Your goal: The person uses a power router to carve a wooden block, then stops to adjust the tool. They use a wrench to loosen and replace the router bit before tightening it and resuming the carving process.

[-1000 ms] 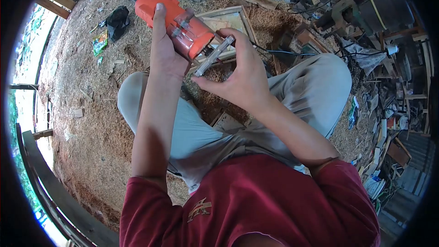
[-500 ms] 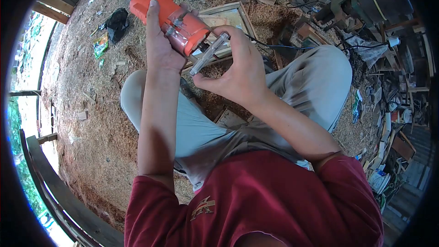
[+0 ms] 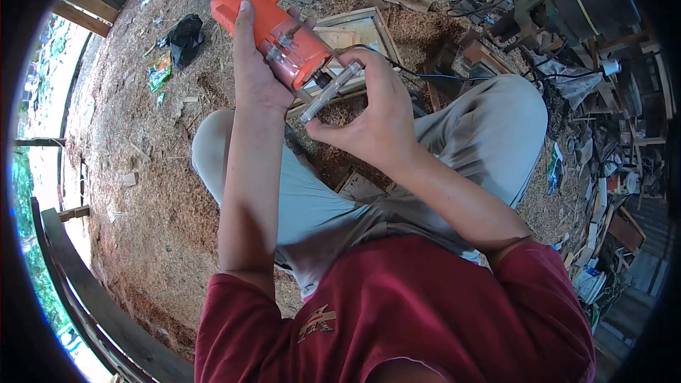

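An orange power tool [image 3: 257, 17] lies tilted in my left hand [image 3: 259, 74], whose thumb runs along its body and whose fingers go round its far side. Its lower end has a clear plastic housing and a dark tip. Just below that end is a flat clear base plate [image 3: 330, 92]. My right hand [image 3: 376, 110] pinches this plate at its two ends between thumb and fingers. A narrow gap shows between the orange body and the plate, with the dark tip in it.
Beyond the tool, a wooden frame [image 3: 379, 32] lies on the shavings-covered ground. A black cable [image 3: 440, 75] runs right to a white plug [image 3: 611, 67]. A black bag [image 3: 186, 37] is at the left, scrap wood and metal parts at the right. My bent knees flank the hands.
The tool and both hands have shifted slightly right and down in view. The clear plate looks a little farther from the orange body, with more of the gap showing.
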`<action>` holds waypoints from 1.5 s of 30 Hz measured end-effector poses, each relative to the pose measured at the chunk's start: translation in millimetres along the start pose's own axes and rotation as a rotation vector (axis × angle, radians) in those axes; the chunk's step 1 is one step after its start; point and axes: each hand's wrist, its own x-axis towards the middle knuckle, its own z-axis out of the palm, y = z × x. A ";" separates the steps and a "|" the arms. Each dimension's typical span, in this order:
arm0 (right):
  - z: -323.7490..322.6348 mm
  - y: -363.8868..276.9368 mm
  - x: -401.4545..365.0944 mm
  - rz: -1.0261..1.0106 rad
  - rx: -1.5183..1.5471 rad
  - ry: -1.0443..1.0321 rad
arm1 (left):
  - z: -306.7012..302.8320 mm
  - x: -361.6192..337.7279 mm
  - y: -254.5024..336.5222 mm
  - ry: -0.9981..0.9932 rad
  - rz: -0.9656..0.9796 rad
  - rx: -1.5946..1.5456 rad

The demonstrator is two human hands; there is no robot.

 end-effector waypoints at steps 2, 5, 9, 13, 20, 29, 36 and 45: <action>-0.3 -1.0 -0.9 0.010 0.005 -0.002 | -1.0 0.9 0.2 0.008 -0.019 -0.016; -4.6 -3.6 0.5 0.054 0.020 -0.050 | -3.4 4.0 0.5 -0.001 -0.030 -0.029; -7.2 -3.0 1.1 0.058 0.035 -0.069 | -0.8 1.6 0.7 0.008 -0.039 -0.028; -4.4 -3.3 -1.1 0.073 0.037 -0.044 | 0.7 -0.2 0.1 0.028 -0.021 -0.007; -6.5 -4.1 -3.0 0.152 0.058 -0.064 | -2.5 3.1 -0.3 -0.004 -0.040 -0.026; -3.8 -4.4 -4.5 0.151 0.064 -0.040 | -0.4 3.9 -0.2 -0.019 -0.048 0.000; -2.8 -1.6 -8.6 0.246 0.096 -0.086 | -4.6 13.0 -6.9 0.025 -0.040 0.023; -39.9 24.8 16.9 0.256 -0.011 -0.208 | -6.5 21.0 2.4 0.115 0.066 -0.016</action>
